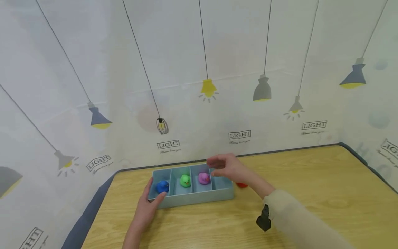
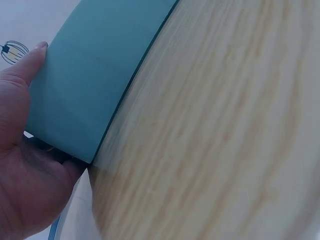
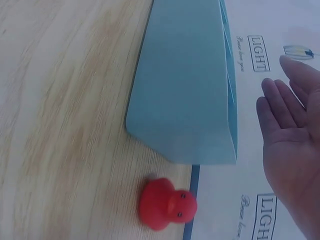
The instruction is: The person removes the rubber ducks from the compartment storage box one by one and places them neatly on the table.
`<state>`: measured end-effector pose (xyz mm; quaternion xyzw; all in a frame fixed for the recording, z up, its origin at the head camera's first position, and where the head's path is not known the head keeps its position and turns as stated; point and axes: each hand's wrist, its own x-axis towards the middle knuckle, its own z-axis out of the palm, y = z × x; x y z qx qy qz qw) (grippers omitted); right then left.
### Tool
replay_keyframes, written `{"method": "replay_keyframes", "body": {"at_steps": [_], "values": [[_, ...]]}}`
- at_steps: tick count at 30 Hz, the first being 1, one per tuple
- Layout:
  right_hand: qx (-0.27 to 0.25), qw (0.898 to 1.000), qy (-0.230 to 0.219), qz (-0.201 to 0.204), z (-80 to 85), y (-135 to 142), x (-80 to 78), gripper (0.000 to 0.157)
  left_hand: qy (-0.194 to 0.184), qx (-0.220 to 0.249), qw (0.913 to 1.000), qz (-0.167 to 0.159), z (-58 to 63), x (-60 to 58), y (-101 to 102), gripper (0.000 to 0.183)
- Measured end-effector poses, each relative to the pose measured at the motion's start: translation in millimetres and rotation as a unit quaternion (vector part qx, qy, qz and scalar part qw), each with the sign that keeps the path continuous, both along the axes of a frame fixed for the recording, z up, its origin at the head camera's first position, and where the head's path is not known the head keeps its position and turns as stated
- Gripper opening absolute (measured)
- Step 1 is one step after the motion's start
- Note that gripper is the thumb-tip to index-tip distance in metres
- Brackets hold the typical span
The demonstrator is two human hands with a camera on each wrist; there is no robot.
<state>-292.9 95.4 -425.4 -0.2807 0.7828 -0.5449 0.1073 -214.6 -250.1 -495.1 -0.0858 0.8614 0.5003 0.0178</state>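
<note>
A pale blue-grey box [image 1: 199, 199] with several compartments in a row lies on the wooden table. From the left, its compartments hold a blue rubber duck [image 1: 162, 186], a green rubber duck [image 1: 185, 181] and a purple rubber duck [image 1: 204, 178]. My left hand [image 1: 147, 207] grips the box's left end, thumb at the front wall and fingers around the side. Above the rightmost compartment is my right hand [image 1: 228, 168], fingers extended and holding nothing. A red rubber duck [image 3: 167, 204] sits on the table just off the box's right end; my right forearm partly covers it in the head view.
The wooden table [image 1: 311, 193] extends to the right and in front of the box. Behind it rises a whitish wall covering [image 1: 186, 114] printed with lamps, close to the box's back side. A black device [image 1: 264, 218] is strapped at my right wrist.
</note>
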Motion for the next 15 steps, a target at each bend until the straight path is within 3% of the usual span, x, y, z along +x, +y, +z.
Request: {"method": "replay_keyframes", "body": {"at_steps": [7,15], "values": [[0.071,0.997,0.027,0.015,2.7,-18.6,-7.5,0.048,-0.001,0.004,1.0000,-0.004,0.3,-2.3,3.2,0.093],[0.126,0.990,0.011,0.056,6.4,-31.1,-21.0,0.051,-0.004,0.004,1.0000,-0.003,2.2,0.7,0.7,0.090]]}}
